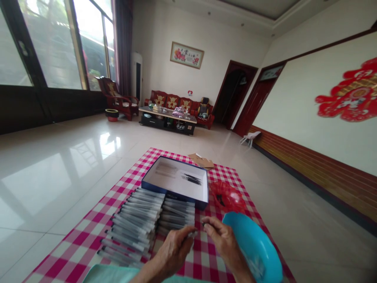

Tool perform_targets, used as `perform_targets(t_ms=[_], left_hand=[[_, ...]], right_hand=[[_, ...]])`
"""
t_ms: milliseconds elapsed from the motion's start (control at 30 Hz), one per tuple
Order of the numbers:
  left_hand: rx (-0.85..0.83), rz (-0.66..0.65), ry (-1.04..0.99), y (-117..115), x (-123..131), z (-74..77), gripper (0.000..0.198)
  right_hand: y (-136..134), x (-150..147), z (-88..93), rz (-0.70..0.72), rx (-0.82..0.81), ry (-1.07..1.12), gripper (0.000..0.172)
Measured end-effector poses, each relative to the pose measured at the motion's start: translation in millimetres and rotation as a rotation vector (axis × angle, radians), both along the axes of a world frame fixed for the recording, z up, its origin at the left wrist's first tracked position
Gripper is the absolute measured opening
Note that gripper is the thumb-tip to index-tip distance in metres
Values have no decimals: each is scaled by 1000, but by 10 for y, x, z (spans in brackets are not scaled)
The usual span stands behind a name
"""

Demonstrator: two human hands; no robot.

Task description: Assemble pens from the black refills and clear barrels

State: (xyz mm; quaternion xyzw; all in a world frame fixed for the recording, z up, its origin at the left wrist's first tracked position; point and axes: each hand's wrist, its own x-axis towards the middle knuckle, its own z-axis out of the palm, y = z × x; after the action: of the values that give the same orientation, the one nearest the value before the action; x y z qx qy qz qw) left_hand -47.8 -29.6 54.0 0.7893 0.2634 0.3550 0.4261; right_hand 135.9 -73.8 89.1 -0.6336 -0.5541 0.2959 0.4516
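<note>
My left hand (173, 247) is closed, with a small whitish, see-through piece (193, 234) pinched between thumb and forefinger; its kind is unclear. Just to its right, my right hand (222, 239) pinches a small black piece (203, 224), possibly a pen part. A small gap separates the two hands. Clear-barrelled pens with dark ends lie in a large pile (129, 228) left of my hands. Beyond my left hand is a second pile of pens (178, 212). Behind them stands a shallow blue box (175, 192) with thin black sticks (192, 179) on its white bottom.
A red, see-through bowl (232, 198) holds some dark bits. Right of my right hand sits a blue basin (265, 239) with whitish pieces inside. Brown cardboard (202, 161) lies at the far edge of the checked tablecloth (88, 236). Across the room stands a low table (167, 118).
</note>
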Motion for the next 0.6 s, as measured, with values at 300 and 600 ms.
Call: perform_targets(t_ms=[300, 600], left_hand=[[23, -20, -49, -92, -112, 66, 33], [149, -50, 17, -142, -213, 94, 43]], right_hand=[[-187, -283, -136, -12, 48, 134, 27], [-246, -384, -114, 26, 51, 79, 27]])
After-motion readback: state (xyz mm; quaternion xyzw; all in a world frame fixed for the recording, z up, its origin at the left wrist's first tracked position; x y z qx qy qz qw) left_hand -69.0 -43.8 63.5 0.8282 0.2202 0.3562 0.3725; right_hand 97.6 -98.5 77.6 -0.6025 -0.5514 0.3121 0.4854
